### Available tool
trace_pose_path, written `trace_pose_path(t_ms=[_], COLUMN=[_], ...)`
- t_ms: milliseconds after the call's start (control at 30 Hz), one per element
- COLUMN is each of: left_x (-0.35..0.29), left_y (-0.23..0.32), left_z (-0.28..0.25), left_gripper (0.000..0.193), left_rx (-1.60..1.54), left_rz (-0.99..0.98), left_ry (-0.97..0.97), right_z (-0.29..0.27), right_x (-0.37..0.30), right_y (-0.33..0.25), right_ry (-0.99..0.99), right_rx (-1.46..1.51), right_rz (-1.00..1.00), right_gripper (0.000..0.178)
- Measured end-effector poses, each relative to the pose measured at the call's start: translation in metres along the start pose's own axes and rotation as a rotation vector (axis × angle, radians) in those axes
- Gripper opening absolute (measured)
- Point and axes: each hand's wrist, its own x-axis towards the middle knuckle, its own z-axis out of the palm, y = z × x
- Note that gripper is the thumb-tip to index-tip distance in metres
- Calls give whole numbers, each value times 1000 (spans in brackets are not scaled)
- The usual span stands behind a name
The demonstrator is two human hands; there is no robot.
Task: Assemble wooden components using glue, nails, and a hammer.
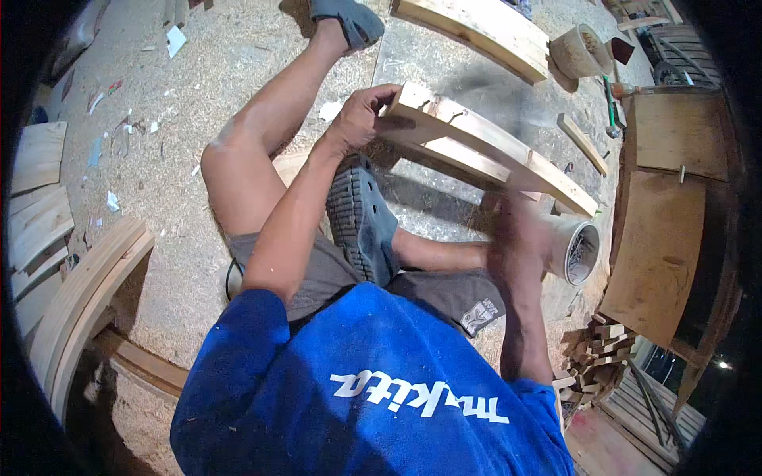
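Observation:
My left hand (pixel 361 117) is closed around the near-left end of a pale wooden beam (pixel 508 155), thumb and fingers at its corner. A nail (pixel 457 116) sticks up from the beam's top face, with another nail or dark mark closer to my hand. A second wooden piece (pixel 468 163) runs alongside, just below the beam. My right hand (pixel 520 230) is smeared by motion near the beam's right part, so its fingers cannot be made out. Above the beam a dark blurred streak (pixel 520 103) shows; I cannot tell what it is.
A white bucket (pixel 575 250) lies beside my right forearm. Another thick beam (pixel 484 32) and a pale bucket (pixel 581 51) are farther off. A green-handled tool (pixel 611 107) and a wood strip (pixel 583 144) lie to the right. Stacked curved boards (pixel 95 293) stand at left; sawdust covers the floor.

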Motion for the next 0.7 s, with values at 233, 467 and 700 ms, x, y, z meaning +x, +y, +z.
trace_pose_path(t_ms=[233,467,700], left_x=[0,-2,-4], left_y=[-6,-2,3], left_z=[0,3,5], left_gripper=[51,47,45], left_rx=[-55,-31,2], left_rz=[-66,-58,-56], left_ry=[-12,10,6], right_z=[-67,17,-64], right_x=[-18,9,-3], right_y=[-11,0,-34], right_ry=[702,13,585], right_rx=[243,-189,150], right_rz=[-447,72,-703], right_gripper=[35,51,24])
